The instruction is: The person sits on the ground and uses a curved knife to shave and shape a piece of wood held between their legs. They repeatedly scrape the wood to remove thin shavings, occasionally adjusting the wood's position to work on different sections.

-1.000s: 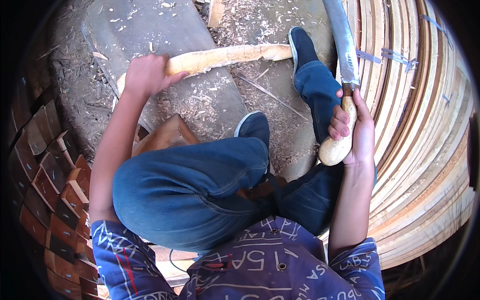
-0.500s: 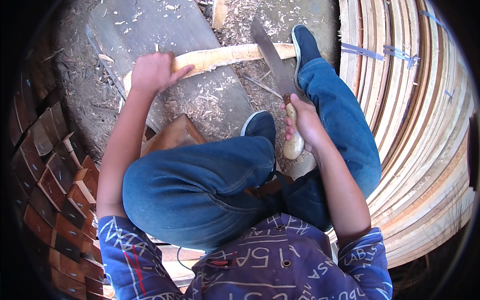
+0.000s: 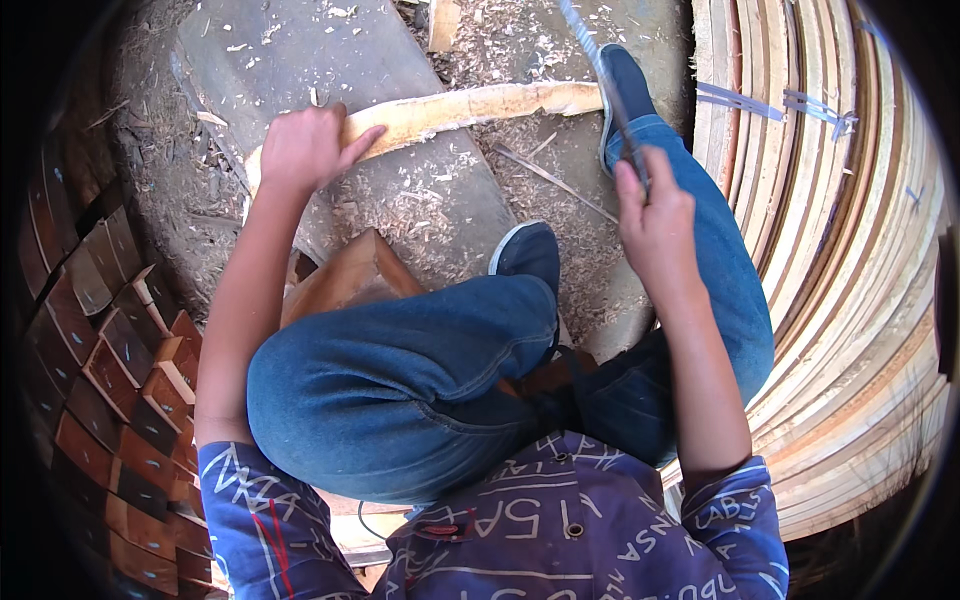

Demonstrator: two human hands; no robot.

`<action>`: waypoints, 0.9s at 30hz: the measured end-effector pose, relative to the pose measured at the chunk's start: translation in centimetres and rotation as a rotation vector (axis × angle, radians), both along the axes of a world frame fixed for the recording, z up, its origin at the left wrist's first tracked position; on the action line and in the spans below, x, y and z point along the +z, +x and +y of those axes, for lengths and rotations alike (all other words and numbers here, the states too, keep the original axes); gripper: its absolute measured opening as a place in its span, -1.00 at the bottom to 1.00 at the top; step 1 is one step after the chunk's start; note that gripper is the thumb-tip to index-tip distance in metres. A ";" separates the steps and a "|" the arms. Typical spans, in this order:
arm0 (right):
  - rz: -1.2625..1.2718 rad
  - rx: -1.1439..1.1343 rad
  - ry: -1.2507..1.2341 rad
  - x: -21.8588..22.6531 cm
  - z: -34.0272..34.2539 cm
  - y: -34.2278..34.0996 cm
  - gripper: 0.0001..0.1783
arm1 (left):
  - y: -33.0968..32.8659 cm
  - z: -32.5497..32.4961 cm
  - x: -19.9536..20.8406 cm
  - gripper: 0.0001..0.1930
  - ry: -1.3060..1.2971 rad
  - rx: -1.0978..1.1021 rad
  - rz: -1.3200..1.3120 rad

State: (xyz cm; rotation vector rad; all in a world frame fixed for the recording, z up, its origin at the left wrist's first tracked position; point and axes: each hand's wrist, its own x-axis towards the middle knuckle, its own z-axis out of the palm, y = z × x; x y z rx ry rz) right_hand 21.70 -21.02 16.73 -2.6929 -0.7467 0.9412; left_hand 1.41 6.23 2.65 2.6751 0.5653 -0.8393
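The left hand [image 3: 303, 150] is clamped on a long, pale, curved wooden strip [image 3: 470, 106], which crosses over a flat grey board [image 3: 300, 62] and reaches to a dark blue shoe [image 3: 633, 85]. The right hand [image 3: 657, 210], well apart, grips a long metal blade [image 3: 614, 94], whose handle is mostly hidden.

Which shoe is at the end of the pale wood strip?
The right shoe, at one end of the strip; the left shoe lies well apart from it.
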 end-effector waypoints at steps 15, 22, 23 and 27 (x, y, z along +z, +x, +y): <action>0.100 -0.034 -0.061 4.2 5.7 -0.6 -0.62 | -0.6 -0.4 -0.3 -0.25 0.008 0.051 -0.043; 0.116 0.024 -0.440 -1.2 -1.2 2.2 -0.55 | 0.4 -0.8 -0.3 -0.29 0.022 0.083 -0.103; 0.100 0.068 -0.448 -1.1 -0.9 3.0 -0.54 | 0.5 -0.6 -0.2 -0.29 0.038 0.074 -0.108; 0.061 0.187 -0.372 3.2 6.6 4.5 -0.49 | -1.0 -1.1 -0.6 -0.30 0.046 0.076 -0.125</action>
